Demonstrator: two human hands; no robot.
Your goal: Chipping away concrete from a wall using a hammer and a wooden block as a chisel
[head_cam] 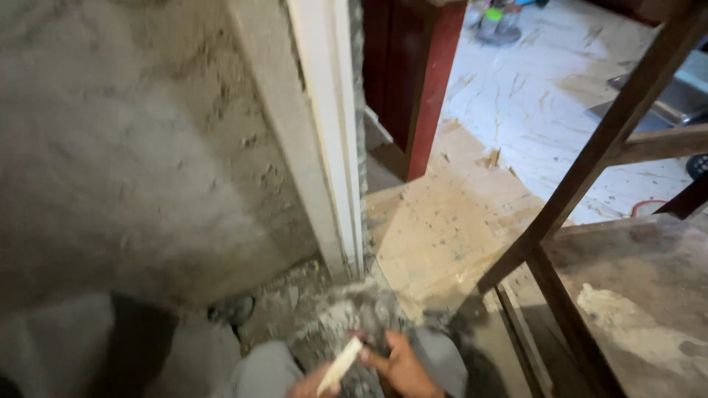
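At the bottom edge of the view my left hand (pixel 306 388) is barely visible, closed around the lower end of a short pale flat strip (pixel 341 364), which looks like wood. The strip slants up to the right. My right hand (pixel 404 366) sits just right of it, its fingertips pinching the strip's upper end. Both hands hover over broken grey rubble (pixel 324 313) at the foot of a white door frame (pixel 333 140). My knees in grey trousers (pixel 265 372) show beneath the hands.
A rough plastered wall (pixel 125 155) fills the left. A dark red door (pixel 413 74) stands beyond the frame. Dusty pale marble floor (pixel 531 96) stretches behind. A wooden scaffold with slanted beams (pixel 590 162) and a stained platform (pixel 641 302) stands on the right.
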